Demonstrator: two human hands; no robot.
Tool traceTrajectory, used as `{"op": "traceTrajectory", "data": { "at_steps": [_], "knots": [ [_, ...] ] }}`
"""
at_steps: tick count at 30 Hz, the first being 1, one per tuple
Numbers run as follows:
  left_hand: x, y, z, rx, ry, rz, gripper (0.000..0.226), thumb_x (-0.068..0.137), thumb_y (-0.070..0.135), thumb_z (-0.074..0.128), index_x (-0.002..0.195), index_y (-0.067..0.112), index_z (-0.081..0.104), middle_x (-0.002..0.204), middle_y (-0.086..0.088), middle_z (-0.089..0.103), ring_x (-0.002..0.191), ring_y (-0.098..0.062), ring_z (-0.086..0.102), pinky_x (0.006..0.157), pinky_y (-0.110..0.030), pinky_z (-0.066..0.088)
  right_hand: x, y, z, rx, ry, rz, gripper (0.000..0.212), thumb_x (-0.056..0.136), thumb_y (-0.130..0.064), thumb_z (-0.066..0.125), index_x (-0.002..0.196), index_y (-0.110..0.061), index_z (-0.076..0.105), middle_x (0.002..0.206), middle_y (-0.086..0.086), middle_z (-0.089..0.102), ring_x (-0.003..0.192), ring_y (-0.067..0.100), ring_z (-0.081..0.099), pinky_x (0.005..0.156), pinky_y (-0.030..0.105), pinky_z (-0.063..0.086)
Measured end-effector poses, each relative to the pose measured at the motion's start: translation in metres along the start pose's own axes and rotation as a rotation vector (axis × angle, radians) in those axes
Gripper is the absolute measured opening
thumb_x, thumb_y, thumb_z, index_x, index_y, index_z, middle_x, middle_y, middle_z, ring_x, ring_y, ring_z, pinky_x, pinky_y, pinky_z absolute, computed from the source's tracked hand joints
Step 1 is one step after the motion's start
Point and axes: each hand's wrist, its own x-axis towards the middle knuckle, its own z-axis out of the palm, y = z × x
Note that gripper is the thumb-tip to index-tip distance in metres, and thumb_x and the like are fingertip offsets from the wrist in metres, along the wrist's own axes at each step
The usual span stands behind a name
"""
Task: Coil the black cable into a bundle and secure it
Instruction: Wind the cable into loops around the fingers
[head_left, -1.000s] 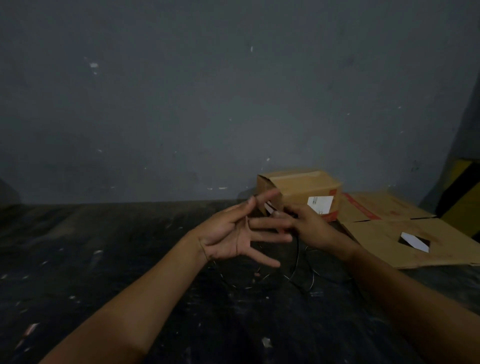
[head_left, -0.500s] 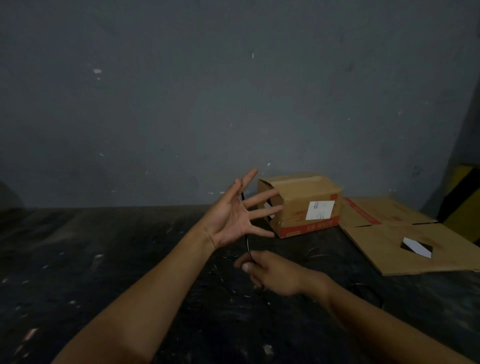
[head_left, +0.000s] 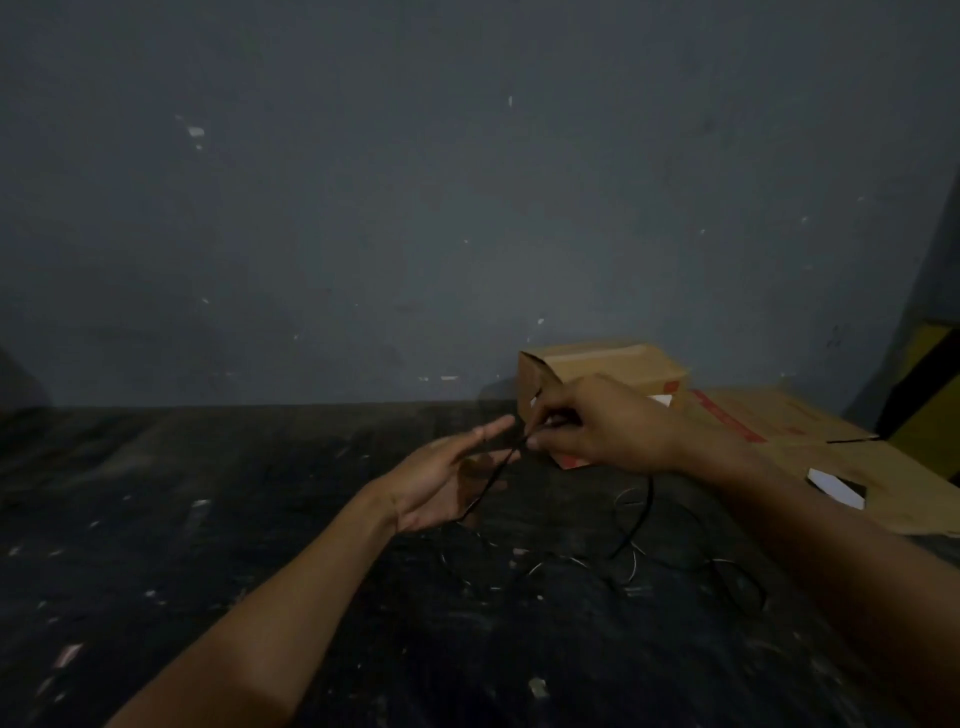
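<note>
A thin black cable (head_left: 635, 525) runs from my right hand down to the dark floor, where loose loops of it lie in a tangle. My right hand (head_left: 602, 426) pinches the cable between thumb and fingers, raised in front of the cardboard box. A taut strand crosses the palm of my left hand (head_left: 441, 480), which is held flat with the fingers stretched out and apart, palm up and tilted toward the right hand. Whether the cable loops around the back of the left hand is hidden.
A small cardboard box (head_left: 613, 364) stands against the grey wall behind my right hand. Flattened cardboard (head_left: 810, 441) lies to its right. A yellow and black striped object (head_left: 930, 395) stands at the far right. The dark floor (head_left: 208, 519) is flecked with small debris.
My right hand rose from low near the floor up to the left hand's fingertips, pulling a strand of cable across the left palm. The left hand dropped and tilted flatter.
</note>
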Motion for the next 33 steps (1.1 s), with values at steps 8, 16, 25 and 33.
{"op": "traceTrajectory", "data": {
  "at_steps": [8,16,25,33],
  "knots": [
    [-0.006,-0.003,0.030,-0.062,-0.191,-0.097,0.046,0.095,0.043,0.044,0.139,0.036,0.049,0.150,-0.004,0.046,0.140,-0.033,0.035,0.075,-0.038,0.052,0.016,0.012,-0.021,-0.034,0.168,0.010,0.009,0.088,-0.028,0.066,0.091,-0.024,0.072,0.084,-0.014,0.067,0.075,-0.006,0.057,0.063,0.013,0.039],
    [-0.015,0.001,0.036,-0.160,-0.335,-0.064,0.047,0.093,0.042,0.042,0.140,0.037,0.049,0.149,-0.007,0.047,0.141,-0.038,0.034,0.091,-0.051,0.040,0.020,0.044,-0.008,0.084,0.174,0.089,0.013,0.091,-0.028,0.062,0.096,-0.025,0.074,0.096,-0.006,0.073,0.088,0.006,0.063,0.072,0.023,0.046],
    [-0.012,0.018,0.047,-0.195,-0.578,0.001,0.051,0.100,0.042,0.030,0.151,0.032,0.028,0.156,-0.017,0.030,0.144,-0.048,0.019,0.105,-0.069,0.018,0.001,0.086,0.043,0.221,0.120,0.160,0.016,0.097,-0.017,0.050,0.101,-0.014,0.066,0.098,0.007,0.068,0.092,0.020,0.064,0.082,0.039,0.051],
    [-0.003,0.036,0.048,-0.234,-0.504,0.077,0.050,0.098,0.042,0.033,0.147,0.035,0.035,0.154,-0.013,0.035,0.140,-0.045,0.029,0.099,-0.076,0.024,-0.028,0.059,0.137,0.522,-0.050,0.302,0.026,0.103,-0.026,0.036,0.112,-0.019,0.059,0.083,0.017,0.065,0.070,0.017,0.061,0.069,0.037,0.051]
  ]
}}
